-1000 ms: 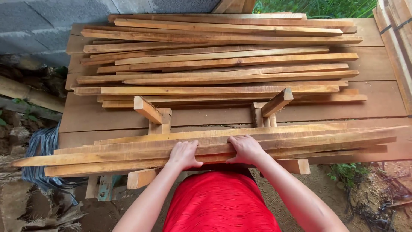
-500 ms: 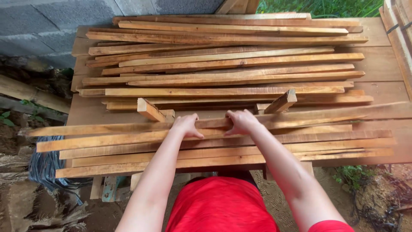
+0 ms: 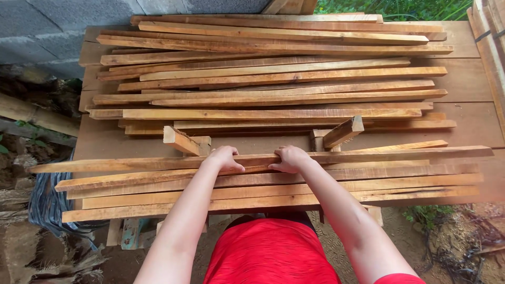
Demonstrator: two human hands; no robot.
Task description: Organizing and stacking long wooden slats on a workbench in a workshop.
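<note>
At your far left, a grey block wall (image 3: 37,31) borders the wooden worktop (image 3: 473,79). Your left hand (image 3: 225,158) has its grip curled over the top slat (image 3: 131,163) of the near stack (image 3: 158,200), just left of centre. Your right hand (image 3: 288,158) is clenched on that same slat, close beside it. Beyond lies the far pile of slats (image 3: 273,73); grass (image 3: 400,8) shows top right.
</note>
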